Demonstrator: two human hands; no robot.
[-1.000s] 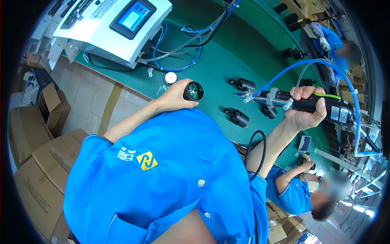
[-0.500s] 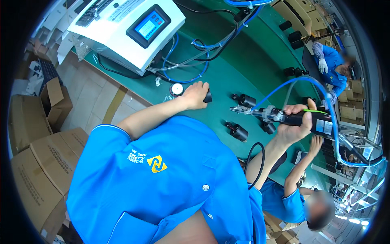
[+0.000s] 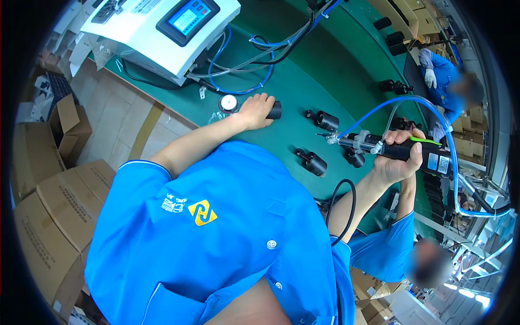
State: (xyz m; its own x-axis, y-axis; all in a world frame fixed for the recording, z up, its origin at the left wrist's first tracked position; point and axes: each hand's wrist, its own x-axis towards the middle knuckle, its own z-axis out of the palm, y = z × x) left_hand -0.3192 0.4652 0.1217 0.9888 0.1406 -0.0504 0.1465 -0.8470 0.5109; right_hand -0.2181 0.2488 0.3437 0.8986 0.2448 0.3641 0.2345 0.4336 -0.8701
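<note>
My left hand (image 3: 254,112) is closed round a short black cylinder (image 3: 275,110) lying on the green bench. Beside its wrist is a round part (image 3: 228,103) with a white centre and a dark rim. My right hand (image 3: 400,157) grips a black power screwdriver (image 3: 368,144) with a green lever and a blue hose. Its metal tip points left toward my left hand, apart from the cylinder it holds. Near the tip lies a black cylinder with a small fitting (image 3: 326,120); a similar cylinder (image 3: 314,163) lies closer to me.
A white machine with a small screen (image 3: 187,20) stands at the back left, with blue and grey hoses (image 3: 265,67) running from it. More black cylinders (image 3: 355,158) are to the right. Co-workers (image 3: 452,86) sit along the bench. Cardboard boxes (image 3: 59,211) fill the left floor.
The view has shifted slightly. The screwdriver has moved a little to the right, away from my left hand. More of the cylinder in my left hand now shows.
</note>
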